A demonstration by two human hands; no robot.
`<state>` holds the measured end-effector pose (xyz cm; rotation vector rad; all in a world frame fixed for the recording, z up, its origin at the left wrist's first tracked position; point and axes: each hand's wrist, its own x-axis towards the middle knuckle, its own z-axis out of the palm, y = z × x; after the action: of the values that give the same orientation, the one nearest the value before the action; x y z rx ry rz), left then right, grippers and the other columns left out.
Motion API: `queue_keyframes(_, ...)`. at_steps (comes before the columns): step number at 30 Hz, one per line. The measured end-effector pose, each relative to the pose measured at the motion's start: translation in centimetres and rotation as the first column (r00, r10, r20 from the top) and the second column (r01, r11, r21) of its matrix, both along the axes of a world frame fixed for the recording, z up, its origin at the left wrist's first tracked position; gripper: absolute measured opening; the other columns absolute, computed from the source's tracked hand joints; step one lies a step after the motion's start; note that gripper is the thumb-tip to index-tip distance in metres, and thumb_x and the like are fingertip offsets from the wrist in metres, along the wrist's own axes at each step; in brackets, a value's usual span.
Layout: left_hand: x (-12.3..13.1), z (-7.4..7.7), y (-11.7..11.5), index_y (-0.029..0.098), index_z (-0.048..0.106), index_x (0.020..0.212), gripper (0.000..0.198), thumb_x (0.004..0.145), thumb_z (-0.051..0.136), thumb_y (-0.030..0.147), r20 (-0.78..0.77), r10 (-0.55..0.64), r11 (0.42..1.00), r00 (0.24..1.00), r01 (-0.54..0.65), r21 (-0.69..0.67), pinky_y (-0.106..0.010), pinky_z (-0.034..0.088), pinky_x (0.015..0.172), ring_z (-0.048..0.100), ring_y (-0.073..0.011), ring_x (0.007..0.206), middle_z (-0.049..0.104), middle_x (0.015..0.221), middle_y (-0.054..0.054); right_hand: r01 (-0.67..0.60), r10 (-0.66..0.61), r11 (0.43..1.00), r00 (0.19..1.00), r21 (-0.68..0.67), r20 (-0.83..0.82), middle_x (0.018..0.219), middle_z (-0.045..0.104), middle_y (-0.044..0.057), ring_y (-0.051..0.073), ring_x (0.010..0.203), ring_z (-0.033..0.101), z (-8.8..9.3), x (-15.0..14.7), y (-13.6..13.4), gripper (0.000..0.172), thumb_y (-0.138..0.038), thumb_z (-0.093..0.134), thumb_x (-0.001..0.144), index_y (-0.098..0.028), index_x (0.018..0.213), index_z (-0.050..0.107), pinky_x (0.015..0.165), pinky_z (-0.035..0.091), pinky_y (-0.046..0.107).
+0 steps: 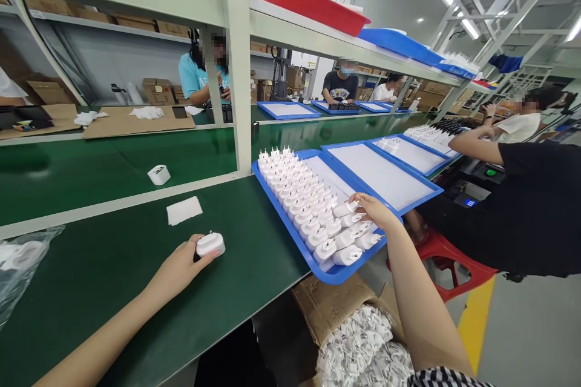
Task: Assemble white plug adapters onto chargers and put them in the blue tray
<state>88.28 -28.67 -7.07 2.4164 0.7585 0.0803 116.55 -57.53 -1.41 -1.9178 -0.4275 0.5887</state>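
My left hand (188,263) is closed around a white plug adapter (211,244), held low over the green table with its pins up. Over the near right corner of a blue tray (333,276), my right hand (370,208) has its fingers curled on another white plug adapter (345,209). Rows of upright white plug adapters (295,187) fill the tray's left side, and several more lie tilted at its near end. A folded white cloth or paper (184,211) rests on the table beyond my left hand.
One white adapter (158,175) sits on the green conveyor belt (91,160). A clear plastic bag (27,266) lies at the left. Below the table edge stands a cardboard box (333,308) of small wrapped parts. A co-worker (535,205) sits at the right, beside more blue trays (385,178).
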Motion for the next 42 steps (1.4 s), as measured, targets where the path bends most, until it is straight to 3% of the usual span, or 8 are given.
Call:
queue_keyframes(7, 0.0, -0.1, 0.2, 0.015, 0.041, 0.094, 0.049, 0.065, 0.034, 0.054, -0.002, -0.036, 0.999, 0.999, 0.036, -0.009, -0.026, 0.039, 0.055, 0.053, -0.0204, 0.069, 0.053, 0.078, -0.006, -0.024, 0.028, 0.993, 0.999, -0.114, 0.035, 0.065, 0.051, 0.000, 0.009, 0.051, 0.040, 0.1, 0.0, 0.8, 0.009, -0.028, 0.049, 0.062, -0.022, 0.060, 0.056, 0.039, 0.032, 0.019)
queue_keyframes(13, -0.1, 0.4, 0.2, 0.016, 0.041, 0.092, 0.048, 0.065, 0.033, 0.054, -0.008, -0.046, 0.999, 0.999, 0.046, -0.007, -0.025, 0.038, 0.051, 0.053, -0.0202, 0.066, 0.054, 0.076, -0.006, -0.156, 0.166, 0.985, 0.970, 0.070, -0.175, 0.075, 0.056, 0.001, 0.010, 0.054, 0.047, -0.1, -0.1, -0.1, 0.029, -0.032, 0.053, 0.059, -0.023, 0.086, 0.055, 0.043, 0.038, 0.021)
queue_keyframes(22, 0.0, 0.5, 0.6, 0.014, 0.038, 0.099, 0.048, 0.065, 0.035, 0.047, -0.047, -0.016, 0.999, 0.999, 0.017, 0.032, -0.025, 0.038, 0.053, 0.053, -0.0207, 0.070, 0.055, 0.078, -0.006, -0.232, 0.203, 0.955, 0.966, -0.187, -0.162, 0.059, 0.053, -0.001, 0.010, 0.052, 0.047, 0.2, 1.9, 1.5, 0.022, -0.026, 0.061, 0.050, -0.021, 0.071, 0.058, 0.043, 0.037, 0.020)
queue_keyframes(25, -0.5, 2.3, 3.1, 0.015, 0.038, 0.104, 0.056, 0.054, 0.050, 0.041, -0.144, -0.076, 0.997, 0.987, 0.076, -0.002, -0.025, 0.039, 0.060, 0.052, -0.0200, 0.076, 0.052, 0.095, -0.007, -0.287, 0.283, 0.897, 0.957, -0.336, -0.062, 0.063, 0.055, 0.001, 0.013, 0.056, 0.049, 0.9, 2.1, 1.6, 0.026, -0.027, 0.059, 0.049, -0.021, 0.075, 0.058, 0.046, 0.038, 0.022)
queue_keyframes(28, 0.5, 6.0, 7.1, 0.018, 0.047, 0.095, 0.052, 0.046, 0.056, 0.035, -0.294, -0.052, 0.997, 0.954, 0.065, 0.032, -0.024, 0.038, 0.060, 0.052, -0.0210, 0.077, 0.054, 0.095, -0.006, -0.356, 0.413, 0.804, 0.910, -0.476, 0.017, 0.072, 0.057, 0.003, 0.017, 0.064, 0.052, 1.2, 2.6, 2.0, 0.031, -0.027, 0.058, 0.048, -0.022, 0.079, 0.057, 0.050, 0.041, 0.024)
queue_keyframes(32, 6.4, 9.2, 12.9, 0.016, 0.049, 0.093, 0.042, 0.056, 0.047, 0.037, -0.226, 0.274, 0.931, 0.935, -0.198, 0.307, -0.025, 0.037, 0.058, 0.052, -0.0236, 0.080, 0.056, 0.091, -0.009, -0.373, 0.444, 0.694, 0.895, -0.615, -0.042, 0.103, 0.051, 0.010, 0.026, 0.092, 0.047, 1.6, 3.8, 3.0, 0.040, -0.032, 0.058, 0.048, -0.023, 0.088, 0.056, 0.063, 0.044, 0.028)
queue_keyframes(37, 15.3, 5.8, 16.1, 0.010, 0.031, 0.114, 0.058, 0.065, 0.041, 0.040, -0.086, 0.238, 0.944, 0.967, -0.209, 0.255, -0.024, 0.037, 0.062, 0.048, -0.0234, 0.092, 0.047, 0.107, -0.014, -0.337, 0.406, 0.654, 0.912, -0.678, -0.063, 0.100, 0.053, 0.010, 0.027, 0.091, 0.048, 2.0, 4.0, 3.5, 0.037, -0.029, 0.058, 0.046, -0.021, 0.083, 0.059, 0.062, 0.044, 0.026)
queue_keyframes(42, 17.0, 3.3, 16.0, 0.010, 0.037, 0.108, 0.047, 0.067, 0.038, 0.031, -0.112, 0.196, 0.953, 0.974, -0.162, 0.258, -0.028, 0.038, 0.060, 0.051, -0.0283, 0.084, 0.053, 0.094, -0.017, -0.296, 0.372, 0.755, 0.928, -0.585, 0.011, 0.083, 0.058, 0.005, 0.020, 0.070, 0.052, 1.4, 3.9, 3.0, 0.031, -0.022, 0.062, 0.043, -0.020, 0.074, 0.061, 0.052, 0.041, 0.024)
